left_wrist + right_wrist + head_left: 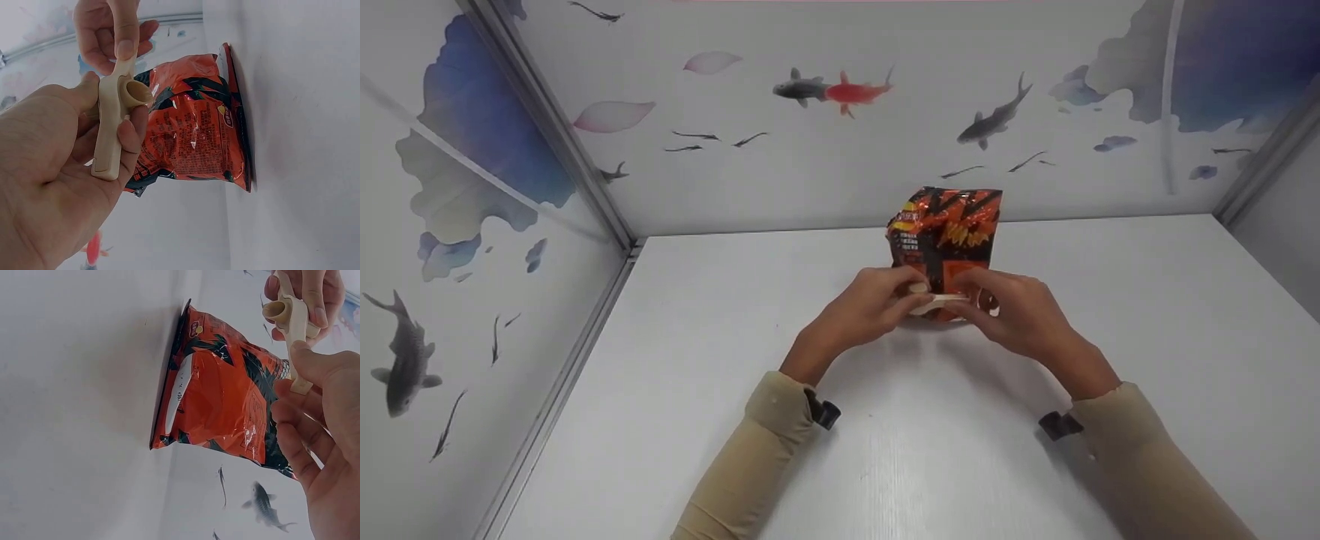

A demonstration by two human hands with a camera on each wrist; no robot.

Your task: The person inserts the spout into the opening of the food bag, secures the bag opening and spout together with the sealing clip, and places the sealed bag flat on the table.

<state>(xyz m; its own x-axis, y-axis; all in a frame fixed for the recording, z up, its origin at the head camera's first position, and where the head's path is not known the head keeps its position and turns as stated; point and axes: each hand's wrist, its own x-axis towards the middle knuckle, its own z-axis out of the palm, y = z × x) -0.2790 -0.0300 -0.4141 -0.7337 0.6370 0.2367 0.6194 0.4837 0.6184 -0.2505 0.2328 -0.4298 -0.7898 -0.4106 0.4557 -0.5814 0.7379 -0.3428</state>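
Note:
A cream plastic bag clip with a round pouring spout (109, 132) is between my two hands. My left hand (874, 304) grips its body, thumb on one side and fingers curled on the other, with the hollow spout facing the bag in the left wrist view. The other end of the clip (298, 337) is pinched between thumb and fingers of my right hand (1024, 315). Just beyond the hands, an orange and black snack bag (945, 232) stands upright on the table. Its lower part is partly hidden by the hands in the head view.
The white table (750, 300) ends at a back wall (720, 180) printed with fish and petals, right behind the bag. A side wall with a metal frame (585, 172) rises at the left. Each wrist carries a small black camera (823, 412).

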